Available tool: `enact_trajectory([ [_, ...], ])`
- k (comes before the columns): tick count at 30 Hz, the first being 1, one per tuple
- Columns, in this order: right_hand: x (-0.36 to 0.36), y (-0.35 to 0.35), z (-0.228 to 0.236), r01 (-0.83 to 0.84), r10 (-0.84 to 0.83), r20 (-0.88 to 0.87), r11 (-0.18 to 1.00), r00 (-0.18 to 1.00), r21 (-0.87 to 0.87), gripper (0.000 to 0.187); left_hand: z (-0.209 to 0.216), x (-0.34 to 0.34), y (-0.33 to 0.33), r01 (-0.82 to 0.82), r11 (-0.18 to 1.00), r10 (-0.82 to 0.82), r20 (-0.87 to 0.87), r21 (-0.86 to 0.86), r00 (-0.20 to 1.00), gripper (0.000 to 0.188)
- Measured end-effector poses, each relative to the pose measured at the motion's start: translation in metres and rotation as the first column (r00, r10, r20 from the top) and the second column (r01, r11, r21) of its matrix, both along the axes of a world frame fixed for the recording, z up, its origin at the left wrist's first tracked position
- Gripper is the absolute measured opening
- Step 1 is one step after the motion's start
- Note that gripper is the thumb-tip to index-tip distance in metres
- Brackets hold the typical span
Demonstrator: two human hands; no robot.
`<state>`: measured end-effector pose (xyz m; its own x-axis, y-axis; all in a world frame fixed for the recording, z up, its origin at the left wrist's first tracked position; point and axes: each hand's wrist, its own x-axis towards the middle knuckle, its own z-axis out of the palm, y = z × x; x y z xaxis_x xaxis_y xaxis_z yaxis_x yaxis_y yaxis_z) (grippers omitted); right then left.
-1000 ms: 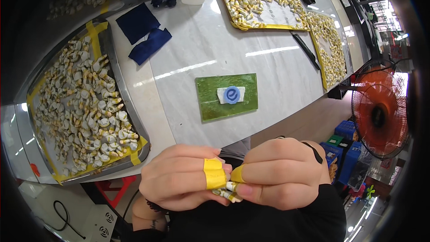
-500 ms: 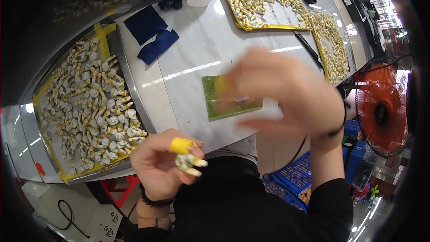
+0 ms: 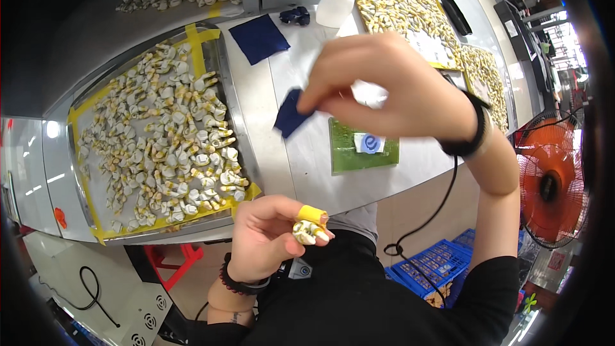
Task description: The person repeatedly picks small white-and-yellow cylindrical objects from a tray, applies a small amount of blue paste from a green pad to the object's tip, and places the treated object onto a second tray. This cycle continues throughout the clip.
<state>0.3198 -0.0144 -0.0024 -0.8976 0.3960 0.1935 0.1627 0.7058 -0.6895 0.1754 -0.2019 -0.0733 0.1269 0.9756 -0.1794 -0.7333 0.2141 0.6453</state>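
Note:
Between the thumb and fingers of my left hand is a small white-and-yellow figurine. Yellow tape wraps a fingertip of that hand, just above the figurine. Over the table, my right hand pinches a small dark blue cloth by its right end. The cloth hangs slightly blurred to the left of a flat green pad. A white patch with a round blue mark shows on the pad, partly below my right wrist. A second, square blue cloth lies flat farther back.
On the left, a taped metal tray is full of similar white-and-yellow figurines. More trays of small yellowish pieces stand at the back right. A white squeeze bottle, an orange fan, blue crates and a black cable are around.
My right hand has moved left from above the green pad and taken up the smaller blue cloth from the table. The left hand keeps its figurine. The whole view has shifted.

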Motion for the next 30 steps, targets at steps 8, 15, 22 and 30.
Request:
enact_trajectory([
  [8,0.021,-0.059,0.006,-0.016,0.112,-0.239,0.929,0.964,0.371,0.029,-0.008,0.005,0.006,0.148,0.989,-0.144,0.3,0.008,0.943,0.033],
  [15,0.027,-0.056,0.009,-0.158,0.183,-0.17,0.976,0.968,0.151,0.031,-0.002,0.006,0.007,0.276,0.961,-0.263,0.319,0.005,0.91,0.042],
  [22,0.023,-0.032,0.005,0.201,-0.155,-0.149,0.907,0.977,0.371,0.042,-0.014,0.003,0.007,0.342,0.927,-0.373,0.49,0.156,0.788,0.055],
  [30,0.03,-0.031,0.001,0.288,-0.291,-0.041,0.9,0.956,0.326,0.043,-0.014,0.006,0.009,0.343,0.917,-0.393,0.616,0.205,0.682,0.054],
])
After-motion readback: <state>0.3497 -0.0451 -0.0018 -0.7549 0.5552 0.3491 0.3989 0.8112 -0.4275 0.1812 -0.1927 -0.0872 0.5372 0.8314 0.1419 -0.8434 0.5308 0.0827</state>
